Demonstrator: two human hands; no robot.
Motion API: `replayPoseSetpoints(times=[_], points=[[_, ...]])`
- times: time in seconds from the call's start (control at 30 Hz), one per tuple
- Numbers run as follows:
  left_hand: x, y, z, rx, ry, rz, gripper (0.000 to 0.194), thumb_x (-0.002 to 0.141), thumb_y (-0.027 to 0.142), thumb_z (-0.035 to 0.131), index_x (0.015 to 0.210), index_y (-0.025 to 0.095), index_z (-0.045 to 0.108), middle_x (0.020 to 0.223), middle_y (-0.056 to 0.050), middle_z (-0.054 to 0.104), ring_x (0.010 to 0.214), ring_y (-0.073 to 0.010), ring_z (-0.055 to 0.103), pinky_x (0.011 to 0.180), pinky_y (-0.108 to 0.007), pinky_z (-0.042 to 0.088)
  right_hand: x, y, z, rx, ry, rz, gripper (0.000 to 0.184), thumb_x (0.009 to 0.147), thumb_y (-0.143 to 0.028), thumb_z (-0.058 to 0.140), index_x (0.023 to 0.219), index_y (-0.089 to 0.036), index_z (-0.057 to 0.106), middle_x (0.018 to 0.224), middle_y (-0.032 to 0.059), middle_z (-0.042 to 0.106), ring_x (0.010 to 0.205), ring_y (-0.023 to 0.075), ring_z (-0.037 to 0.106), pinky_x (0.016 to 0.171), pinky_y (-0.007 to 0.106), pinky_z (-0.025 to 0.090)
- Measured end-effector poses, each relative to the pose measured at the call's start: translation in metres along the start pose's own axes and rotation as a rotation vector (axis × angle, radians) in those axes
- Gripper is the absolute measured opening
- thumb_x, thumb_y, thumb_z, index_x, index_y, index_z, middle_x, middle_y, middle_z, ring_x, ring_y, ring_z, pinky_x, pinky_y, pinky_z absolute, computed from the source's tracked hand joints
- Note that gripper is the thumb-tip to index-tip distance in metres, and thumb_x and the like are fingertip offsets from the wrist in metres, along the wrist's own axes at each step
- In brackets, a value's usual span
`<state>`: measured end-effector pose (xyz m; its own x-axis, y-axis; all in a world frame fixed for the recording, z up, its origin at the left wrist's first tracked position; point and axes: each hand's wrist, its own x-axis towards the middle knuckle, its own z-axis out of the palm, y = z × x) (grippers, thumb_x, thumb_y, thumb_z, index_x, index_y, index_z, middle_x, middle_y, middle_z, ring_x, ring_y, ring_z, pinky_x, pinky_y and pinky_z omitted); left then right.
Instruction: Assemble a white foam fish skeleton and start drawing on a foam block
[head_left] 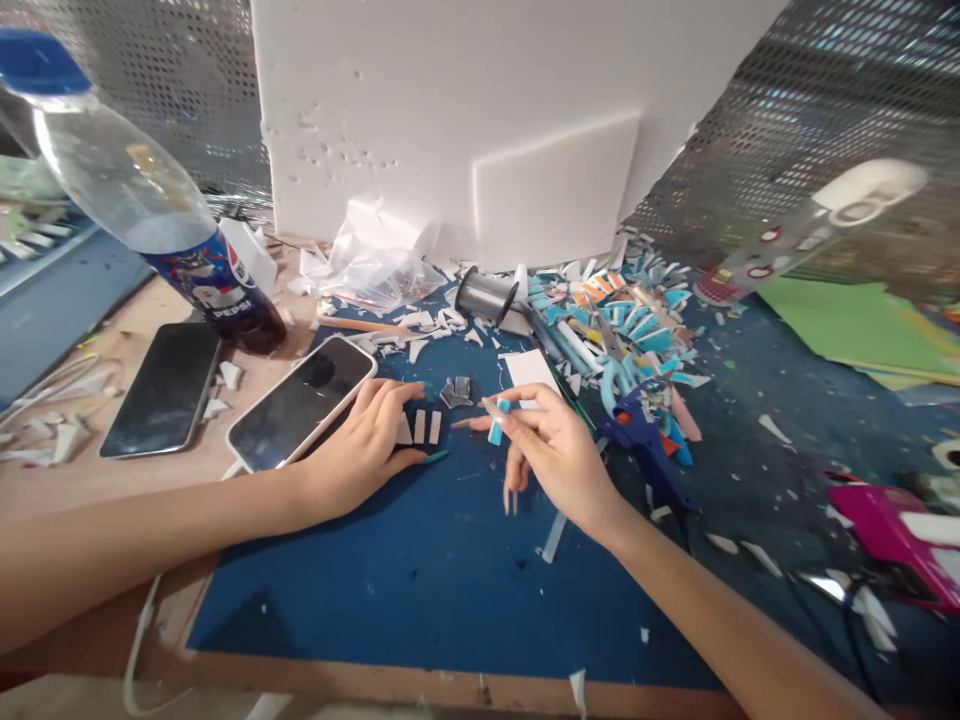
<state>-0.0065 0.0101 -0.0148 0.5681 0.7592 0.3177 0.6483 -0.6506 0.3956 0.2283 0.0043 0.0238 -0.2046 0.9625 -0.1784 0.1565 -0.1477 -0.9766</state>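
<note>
On the blue mat (420,600) my left hand (375,430) rests with its fingers apart, beside the white-cased phone (300,400). Between its thumb and forefinger lie a few small white strips (427,427). My right hand (555,445) pinches a small light-blue and white piece (496,424) between thumb and fingers, just above the mat. Its other fingers are spread. Small dark grey clear-looking pieces (456,392) sit between the two hands. Behind my right hand is a white rectangular card (531,370), partly covered by the fingers.
A Pepsi bottle (202,265) and a dark phone (161,390) stand and lie at left. A wire spool (486,296), a blue glue gun (649,440) and a heap of foam scraps (637,315) lie behind. Green sheets (862,325) and a magenta tool (892,540) are at right.
</note>
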Motion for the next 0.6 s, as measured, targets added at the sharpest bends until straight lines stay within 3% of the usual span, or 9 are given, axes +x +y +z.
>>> replayPoseSetpoints(times=[0.13, 0.23, 0.4, 0.6], points=[[0.0, 0.001, -0.001, -0.033, -0.002, 0.011, 0.039, 0.094, 0.026, 0.052, 0.129, 0.018, 0.035, 0.115, -0.013, 0.055, 0.108, -0.0302, 0.052, 0.091, -0.053, 0.05, -0.002, 0.002, 0.003, -0.059, 0.101, -0.107, 0.029, 0.081, -0.046, 0.069, 0.081, -0.018, 0.063, 0.109, 0.0094, 0.065, 0.051, 0.0086, 0.063, 0.038, 0.022, 0.051], [-0.001, 0.002, -0.003, -0.043, 0.008, 0.025, 0.036, 0.096, 0.025, 0.048, 0.128, 0.016, 0.035, 0.112, -0.013, 0.055, 0.105, -0.0294, 0.052, 0.089, -0.051, 0.051, -0.002, 0.006, 0.004, -0.075, 0.13, -0.115, 0.028, 0.076, -0.045, 0.074, 0.076, -0.018, 0.069, 0.09, 0.0056, 0.063, 0.045, 0.0077, 0.057, 0.034, 0.022, 0.048], [0.0, 0.003, -0.005, -0.013, 0.009, 0.063, 0.036, 0.097, 0.024, 0.048, 0.126, 0.012, 0.034, 0.11, -0.015, 0.054, 0.104, -0.0296, 0.052, 0.089, -0.05, 0.051, -0.003, 0.011, 0.008, -0.093, 0.112, 0.053, 0.026, 0.078, -0.044, 0.073, 0.082, -0.019, 0.073, 0.048, -0.0031, 0.055, 0.029, 0.0078, 0.043, 0.028, 0.023, 0.037], [0.0, 0.004, -0.007, -0.004, -0.003, 0.065, 0.04, 0.097, 0.029, 0.049, 0.129, 0.014, 0.031, 0.115, -0.016, 0.051, 0.109, -0.0309, 0.05, 0.092, -0.052, 0.048, -0.003, 0.011, 0.014, -0.077, 0.142, 0.059, 0.026, 0.075, -0.044, 0.075, 0.08, -0.019, 0.075, 0.05, -0.0014, 0.061, 0.028, 0.008, 0.041, 0.026, 0.024, 0.031]])
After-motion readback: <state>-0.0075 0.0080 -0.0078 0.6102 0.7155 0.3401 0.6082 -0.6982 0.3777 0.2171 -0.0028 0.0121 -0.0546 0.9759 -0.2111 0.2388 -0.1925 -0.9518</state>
